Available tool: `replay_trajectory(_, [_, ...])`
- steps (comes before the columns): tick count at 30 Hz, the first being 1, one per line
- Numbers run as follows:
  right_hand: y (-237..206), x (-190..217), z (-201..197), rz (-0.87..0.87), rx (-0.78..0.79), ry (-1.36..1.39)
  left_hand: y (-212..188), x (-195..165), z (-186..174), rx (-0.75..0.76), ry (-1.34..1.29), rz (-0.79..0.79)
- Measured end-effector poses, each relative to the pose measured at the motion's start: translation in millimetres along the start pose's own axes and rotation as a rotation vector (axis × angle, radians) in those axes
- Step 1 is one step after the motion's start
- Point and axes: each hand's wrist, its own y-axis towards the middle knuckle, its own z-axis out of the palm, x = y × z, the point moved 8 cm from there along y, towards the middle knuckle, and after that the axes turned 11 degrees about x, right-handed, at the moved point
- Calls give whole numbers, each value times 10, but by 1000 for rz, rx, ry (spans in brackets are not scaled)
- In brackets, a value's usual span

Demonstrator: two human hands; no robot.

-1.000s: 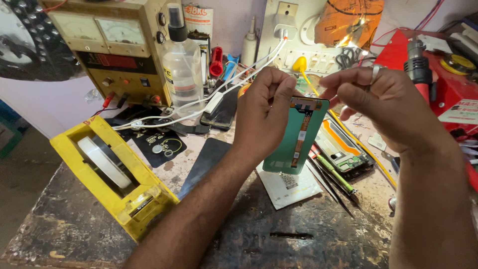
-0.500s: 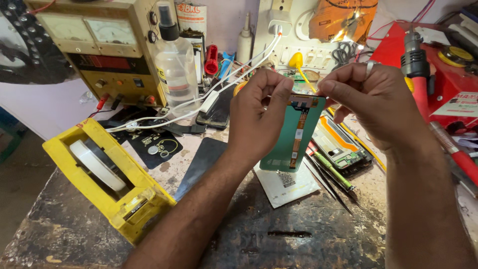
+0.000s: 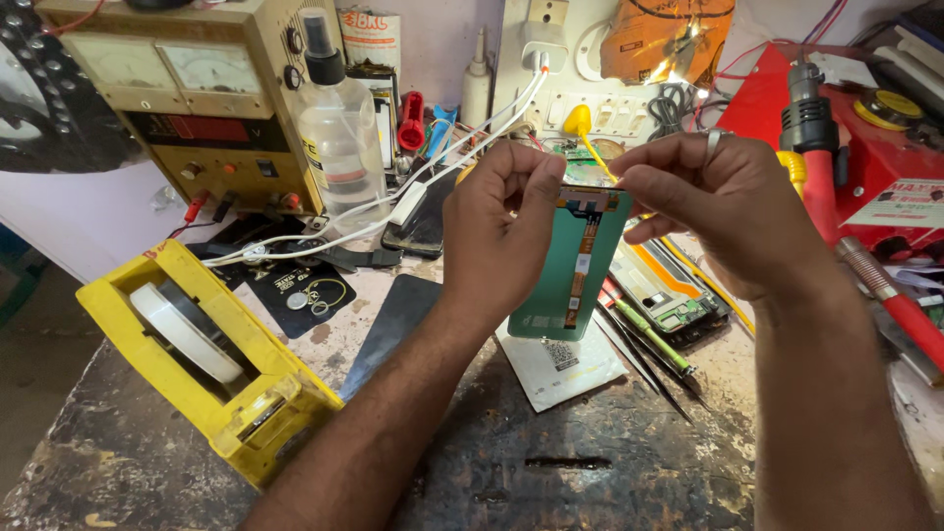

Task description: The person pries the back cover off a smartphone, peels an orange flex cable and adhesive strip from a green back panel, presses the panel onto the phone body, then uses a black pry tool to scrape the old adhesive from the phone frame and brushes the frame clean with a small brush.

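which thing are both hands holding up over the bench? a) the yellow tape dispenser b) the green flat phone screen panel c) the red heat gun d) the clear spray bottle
b: the left hand and right hand pinch the top edge of the green flat phone screen panel, which hangs upright between them.

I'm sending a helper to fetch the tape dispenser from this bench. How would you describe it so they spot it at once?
Start at the beige power supply at the bench's back left, then come forward toward the near left edge. The tape dispenser lies there: a blocky yellow frame holding a white roll, the only large yellow thing on that side.
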Motion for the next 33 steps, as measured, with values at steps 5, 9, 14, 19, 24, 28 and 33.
replay_trajectory(5, [3, 52, 23, -33, -26, -63, -5, -5, 12, 16, 11, 0])
replay_trajectory(9, [-7, 80, 37, -42, -18, -70, 25, 65, 27, 82, -71, 6])
replay_trajectory(14, [6, 74, 45, -23, -52, -98, 60, 225, 81, 192, -319, -69])
replay_trajectory(19, [13, 77, 64, -34, -63, -89, 68, 185, 60, 200, -267, -28])
replay_trajectory(24, [4, 79, 68, -40, -79, -102, 62, 49, -30, 133, -48, 31])
replay_trajectory(28, [1, 94, 81, -56, -75, -124, 36, -74, -61, 73, 89, 97])
replay_trajectory(33, [2, 112, 96, -70, -45, -145, 16, -96, -61, 47, 103, 89])
